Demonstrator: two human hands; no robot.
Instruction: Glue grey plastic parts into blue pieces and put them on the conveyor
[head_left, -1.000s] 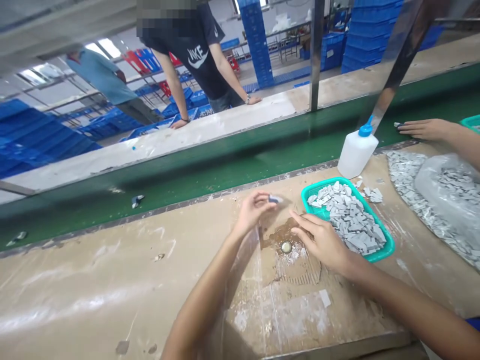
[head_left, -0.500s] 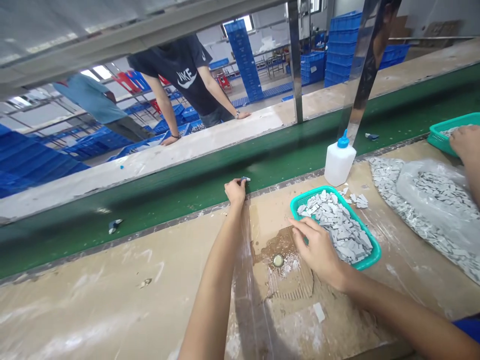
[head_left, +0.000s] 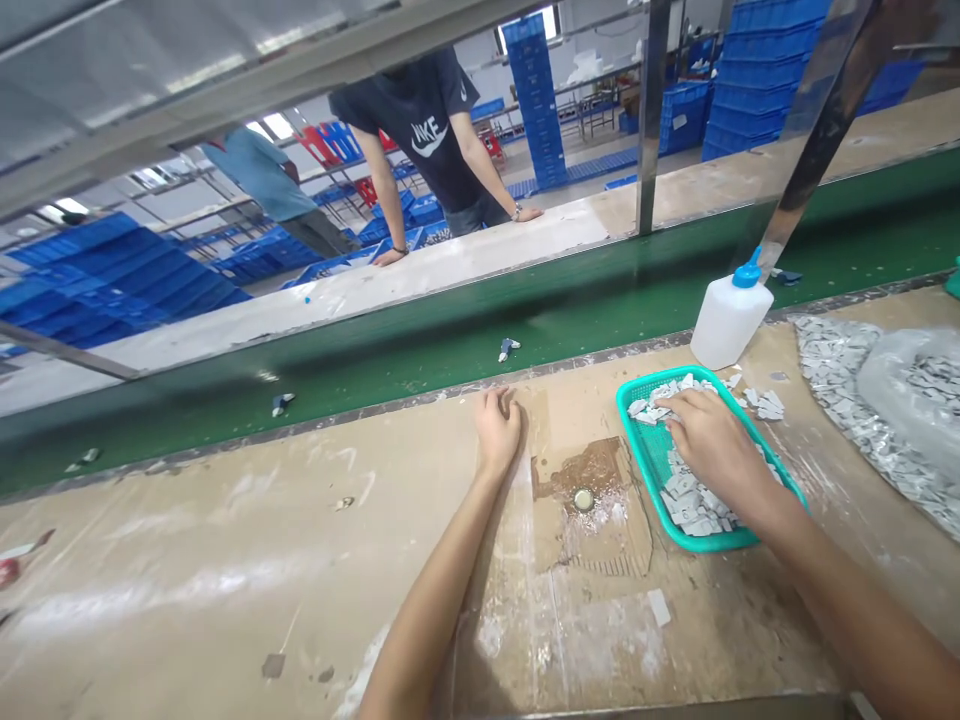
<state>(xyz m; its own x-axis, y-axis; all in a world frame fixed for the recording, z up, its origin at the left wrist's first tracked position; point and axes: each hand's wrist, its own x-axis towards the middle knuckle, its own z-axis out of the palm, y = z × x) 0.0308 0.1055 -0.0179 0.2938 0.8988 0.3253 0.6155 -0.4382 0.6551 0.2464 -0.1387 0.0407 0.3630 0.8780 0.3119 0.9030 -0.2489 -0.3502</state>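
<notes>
My left hand [head_left: 498, 430] rests on the worktop by the edge of the green belt [head_left: 420, 372], its fingers loosely curled and apart with nothing between them. Just beyond it, a small dark-blue and white piece [head_left: 509, 349] lies on the belt. Over the green plastic basket [head_left: 634, 445] reaches my right hand [head_left: 709, 440], fingertips among flat grey-white pieces [head_left: 694, 498] and thumb held away from the fingers. Part of the heap is hidden under that hand. Between my hands, a small round pale disc [head_left: 583, 499] sits on a wet, worn cardboard patch [head_left: 592, 545].
A white bottle with a blue nozzle [head_left: 731, 318] stands behind the basket. To the right lies a clear bag of grey pieces [head_left: 892, 420]. More small pieces [head_left: 283, 404] lie along the belt. Across it, a person in a dark shirt [head_left: 427, 140] leans on the far ledge.
My left hand has let go of the small blue and white piece on the belt and drawn back to the worktop. My right hand has moved into the basket's pieces. The view has shifted left.
</notes>
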